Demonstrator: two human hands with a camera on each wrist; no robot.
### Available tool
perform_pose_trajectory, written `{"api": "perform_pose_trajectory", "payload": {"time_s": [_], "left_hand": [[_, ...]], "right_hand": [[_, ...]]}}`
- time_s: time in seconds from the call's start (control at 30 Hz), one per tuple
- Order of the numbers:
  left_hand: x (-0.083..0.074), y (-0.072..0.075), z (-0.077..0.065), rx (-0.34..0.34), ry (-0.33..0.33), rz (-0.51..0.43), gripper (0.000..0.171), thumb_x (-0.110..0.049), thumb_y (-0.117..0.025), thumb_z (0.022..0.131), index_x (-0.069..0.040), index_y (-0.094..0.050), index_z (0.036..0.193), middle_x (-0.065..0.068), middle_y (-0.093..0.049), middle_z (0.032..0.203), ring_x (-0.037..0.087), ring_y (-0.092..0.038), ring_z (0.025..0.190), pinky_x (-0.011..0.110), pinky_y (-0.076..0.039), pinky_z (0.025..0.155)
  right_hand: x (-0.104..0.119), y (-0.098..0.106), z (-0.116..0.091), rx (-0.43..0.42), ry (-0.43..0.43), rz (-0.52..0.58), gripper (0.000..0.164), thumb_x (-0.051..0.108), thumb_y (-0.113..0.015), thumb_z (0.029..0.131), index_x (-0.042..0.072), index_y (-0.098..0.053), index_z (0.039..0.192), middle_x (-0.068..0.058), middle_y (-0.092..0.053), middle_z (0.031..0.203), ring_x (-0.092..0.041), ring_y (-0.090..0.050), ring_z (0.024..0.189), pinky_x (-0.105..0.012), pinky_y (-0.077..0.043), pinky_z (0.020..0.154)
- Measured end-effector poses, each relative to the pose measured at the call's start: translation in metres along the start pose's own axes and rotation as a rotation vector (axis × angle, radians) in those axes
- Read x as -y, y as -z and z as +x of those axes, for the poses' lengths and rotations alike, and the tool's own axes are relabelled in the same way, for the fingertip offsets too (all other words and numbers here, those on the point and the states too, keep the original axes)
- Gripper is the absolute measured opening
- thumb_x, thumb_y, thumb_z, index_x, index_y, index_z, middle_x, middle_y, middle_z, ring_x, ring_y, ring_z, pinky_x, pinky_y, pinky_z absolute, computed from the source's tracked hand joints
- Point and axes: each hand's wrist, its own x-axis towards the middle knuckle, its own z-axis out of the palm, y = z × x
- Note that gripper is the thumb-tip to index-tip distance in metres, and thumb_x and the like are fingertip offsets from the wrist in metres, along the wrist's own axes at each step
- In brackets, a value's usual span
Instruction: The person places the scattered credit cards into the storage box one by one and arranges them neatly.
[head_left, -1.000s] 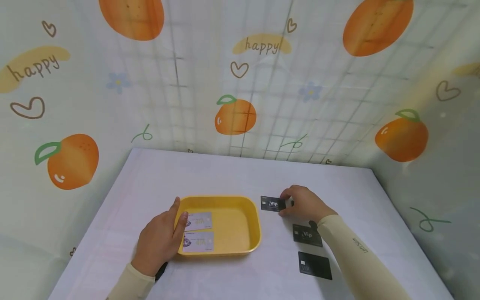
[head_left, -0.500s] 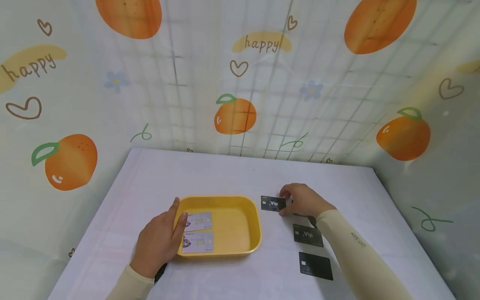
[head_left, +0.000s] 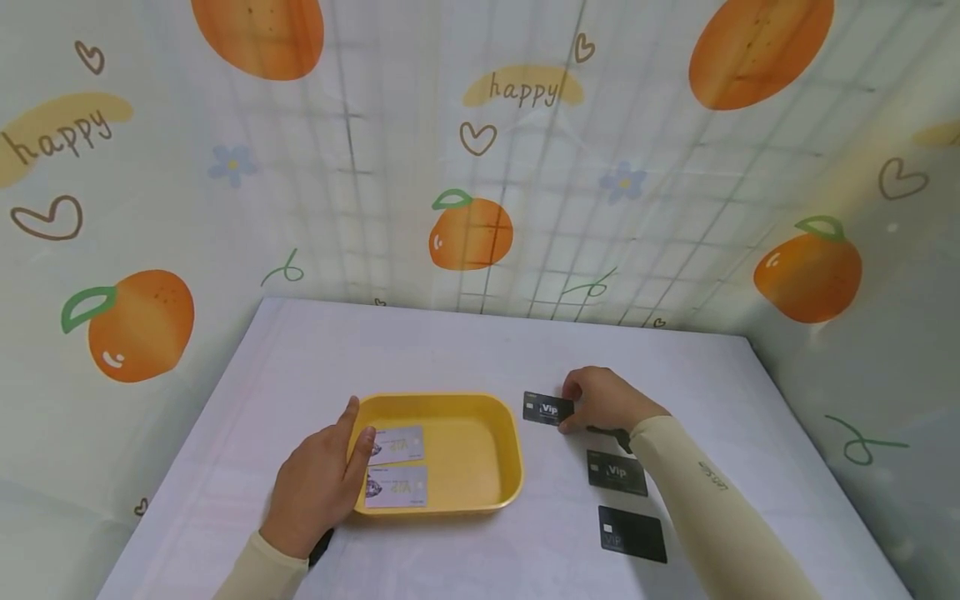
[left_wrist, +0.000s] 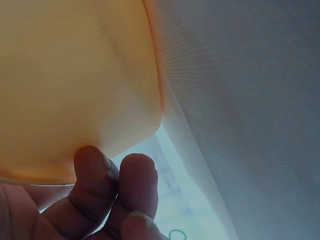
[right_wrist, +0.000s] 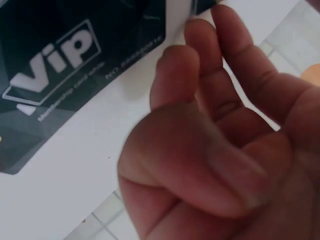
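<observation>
A yellow tray (head_left: 480, 450) stands left of centre on the table in the head view, holding two light VIP cards (head_left: 397, 487) side by side. My left hand (head_left: 318, 479) grips its left end, thumb over the rim; the left wrist view shows curled fingers (left_wrist: 138, 180) against the tray's underside. To the right, my right hand (head_left: 611, 400) pinches the right end of the farthest black VIP card (head_left: 543, 407), thumb and forefinger at its edges. In the right wrist view, a black card (right_wrist: 60, 55) lies beyond the thumb; which one is unclear.
Two more black cards lie nearer me under the right forearm: a middle card (head_left: 617, 472) and a front card (head_left: 632, 533). White cloth covers the table (head_left: 435, 346). A curtain (head_left: 375, 208) printed with oranges rises along the back and both sides.
The right fingers have shifted very slightly at the far black card. Tray, left hand and the other cards stay essentially where they were; the head view has tilted a little.
</observation>
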Motion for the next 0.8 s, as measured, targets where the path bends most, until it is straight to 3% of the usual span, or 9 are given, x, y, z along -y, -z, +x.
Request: {"api": "perform_pose_trajectory", "payload": {"time_s": [0.27,0.53,0.8], "left_hand": [[0.001,-0.001,0.001,0.015,0.002,0.01,0.066,-0.056,-0.032,0.104,-0.013,-0.037,0.155,-0.002,-0.058,0.079,0.017,-0.056,0.073,0.037,-0.049,0.061],[0.0,-0.001,0.0,0.027,0.017,0.013,0.067,-0.057,-0.031,0.104,-0.014,-0.036,0.155,0.008,-0.068,0.097,0.022,-0.062,0.083,0.043,-0.053,0.068],[0.001,-0.002,0.001,0.02,0.007,0.008,0.067,-0.057,-0.031,0.104,-0.013,-0.037,0.154,0.007,-0.068,0.097,0.02,-0.061,0.08,0.041,-0.052,0.065]], "right_hand": [[0.005,-0.002,-0.011,-0.039,0.024,0.04,0.057,0.034,-0.095,0.064,0.016,-0.062,0.107,0.0,-0.063,0.098,-0.021,-0.056,0.082,-0.035,-0.05,0.073],[0.005,-0.005,-0.019,-0.097,0.078,0.014,0.053,0.034,-0.094,0.066,0.027,-0.065,0.11,0.0,-0.061,0.099,-0.021,-0.054,0.085,-0.037,-0.05,0.075],[0.004,-0.012,-0.027,-0.125,0.071,-0.01,0.049,0.035,-0.089,0.071,0.027,-0.067,0.114,-0.001,-0.061,0.103,-0.021,-0.054,0.085,-0.033,-0.049,0.072]]}}
